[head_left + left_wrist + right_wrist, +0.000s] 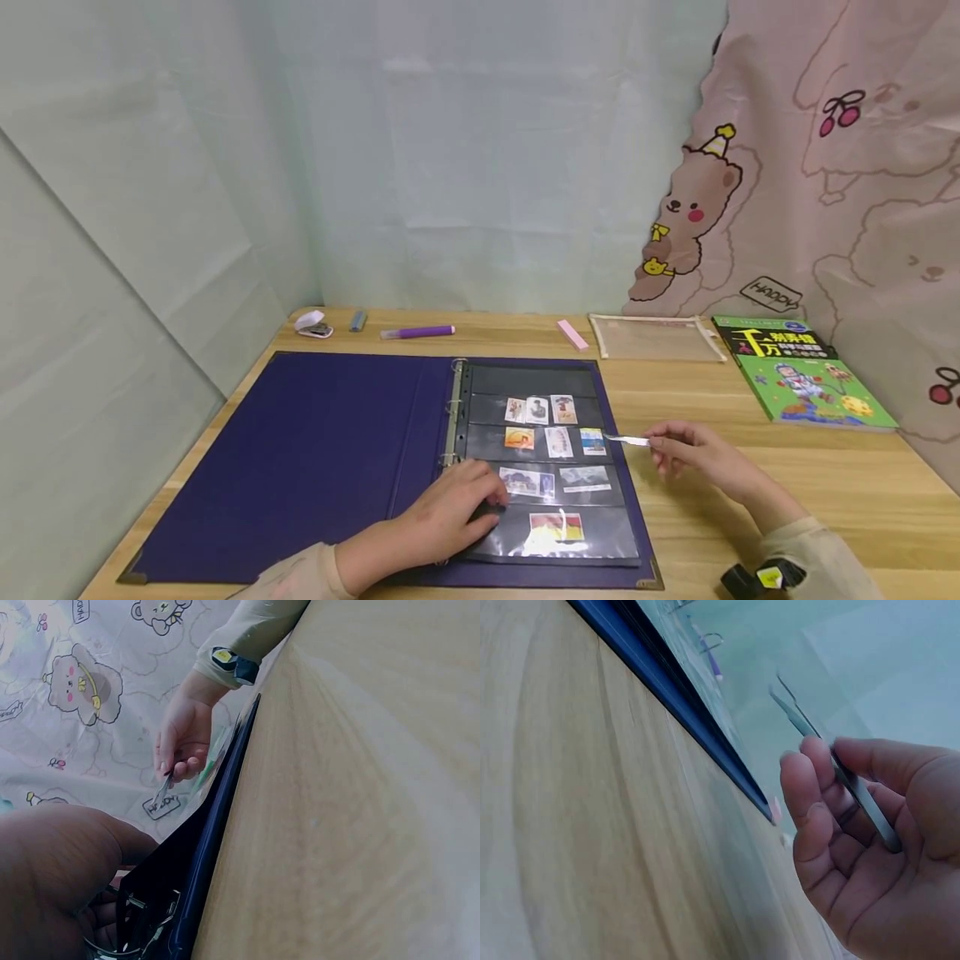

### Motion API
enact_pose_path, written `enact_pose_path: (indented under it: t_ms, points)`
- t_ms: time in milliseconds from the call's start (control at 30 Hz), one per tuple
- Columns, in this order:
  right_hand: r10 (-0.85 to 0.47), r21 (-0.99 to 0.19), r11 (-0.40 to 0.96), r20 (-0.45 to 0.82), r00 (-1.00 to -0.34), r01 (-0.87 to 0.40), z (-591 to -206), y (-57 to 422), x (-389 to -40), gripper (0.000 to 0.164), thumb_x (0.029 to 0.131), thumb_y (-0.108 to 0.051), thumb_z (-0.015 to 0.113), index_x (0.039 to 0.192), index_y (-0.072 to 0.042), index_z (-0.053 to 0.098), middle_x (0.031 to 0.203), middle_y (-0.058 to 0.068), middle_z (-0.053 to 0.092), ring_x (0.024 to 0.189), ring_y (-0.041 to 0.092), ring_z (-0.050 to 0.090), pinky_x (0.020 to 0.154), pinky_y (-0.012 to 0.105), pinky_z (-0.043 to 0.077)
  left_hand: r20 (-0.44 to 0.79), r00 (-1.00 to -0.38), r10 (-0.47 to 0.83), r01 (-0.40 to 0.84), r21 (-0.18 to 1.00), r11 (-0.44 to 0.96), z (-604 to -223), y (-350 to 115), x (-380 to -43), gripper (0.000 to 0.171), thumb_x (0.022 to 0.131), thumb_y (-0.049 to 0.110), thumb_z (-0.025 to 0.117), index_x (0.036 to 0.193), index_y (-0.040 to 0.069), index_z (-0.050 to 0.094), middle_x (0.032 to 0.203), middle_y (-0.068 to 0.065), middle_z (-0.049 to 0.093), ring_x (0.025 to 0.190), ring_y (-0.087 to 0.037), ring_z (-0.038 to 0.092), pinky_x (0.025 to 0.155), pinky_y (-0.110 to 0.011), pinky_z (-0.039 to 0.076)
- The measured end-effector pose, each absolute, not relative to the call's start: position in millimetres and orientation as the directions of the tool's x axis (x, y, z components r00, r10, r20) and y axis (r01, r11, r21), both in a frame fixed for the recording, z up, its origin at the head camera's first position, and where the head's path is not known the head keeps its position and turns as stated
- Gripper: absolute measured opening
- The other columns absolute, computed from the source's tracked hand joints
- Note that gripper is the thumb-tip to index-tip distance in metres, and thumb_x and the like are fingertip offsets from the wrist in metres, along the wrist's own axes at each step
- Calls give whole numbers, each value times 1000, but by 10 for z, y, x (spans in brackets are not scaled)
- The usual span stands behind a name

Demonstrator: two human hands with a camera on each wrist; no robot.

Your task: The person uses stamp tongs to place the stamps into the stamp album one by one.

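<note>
A dark blue ring-binder stamp album [322, 467] lies spread on the table. On its right side, a black page [536, 381] with clear strips holds several stamps, among them a blue-and-yellow stamp [592, 442] by the outer edge. My left hand [453, 510] rests on the page's lower left, near the metal rings [135, 904], fingers bent loosely. Off the album's right edge, my right hand [693, 454] pinches metal tweezers [866, 806] between thumb and fingers. Their bent tips stand apart with nothing between them in the right wrist view and point toward the page in the head view.
Along the back lie a stapler [313, 325], a small grey-blue block [358, 321], a purple marker [423, 332], a pink bar [572, 334] and a mesh zip pouch [656, 337]. Green books [813, 387] lie at the right by the curtain. Wooden tabletop [675, 392] shows right of the album.
</note>
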State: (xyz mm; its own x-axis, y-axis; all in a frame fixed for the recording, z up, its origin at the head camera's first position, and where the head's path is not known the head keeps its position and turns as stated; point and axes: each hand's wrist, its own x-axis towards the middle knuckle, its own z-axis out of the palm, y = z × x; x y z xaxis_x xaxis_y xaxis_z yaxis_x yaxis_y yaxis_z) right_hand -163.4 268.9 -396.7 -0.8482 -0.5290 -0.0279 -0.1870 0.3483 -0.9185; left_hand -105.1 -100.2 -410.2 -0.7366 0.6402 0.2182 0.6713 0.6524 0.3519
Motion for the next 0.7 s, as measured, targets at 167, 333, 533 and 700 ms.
enact_pose_path:
  t_ms: [167,333,533,700]
  points:
    - [-456,-932,322,1,-890,-166,-3985,2754,-1631,36,95,-15,41,109,18,43,82,-4,61,69,6,59,58,25,48,226,-731,643,677,356,644,-4125,-1007,-1042,14,79,21,66,91,22,58,84,13,49,81,-1,41,73,-20,37]
    - [-426,-941,297,21,-905,-162,-4001,2810,-1640,32,96,-14,39,110,14,44,84,-5,63,72,6,61,58,24,48,235,-732,640,678,348,648,-4148,-1012,-1041,15,79,22,67,90,23,58,84,13,49,81,-1,41,74,-20,38]
    - [-397,-946,279,43,-917,-165,-4004,2890,-1641,24,97,-14,35,110,4,46,86,-8,65,75,6,62,61,23,47,243,-722,648,689,338,641,-4141,-1002,-1058,14,79,21,67,89,22,58,85,13,49,81,-1,41,72,-19,37]
    - [-335,-925,339,49,-941,-169,-3995,2949,-1643,25,97,-13,35,108,9,43,78,-6,60,71,7,61,61,25,48,253,-718,648,694,330,640,-4134,-1005,-1063,14,78,22,67,90,22,58,84,12,49,81,-1,42,72,-19,37]
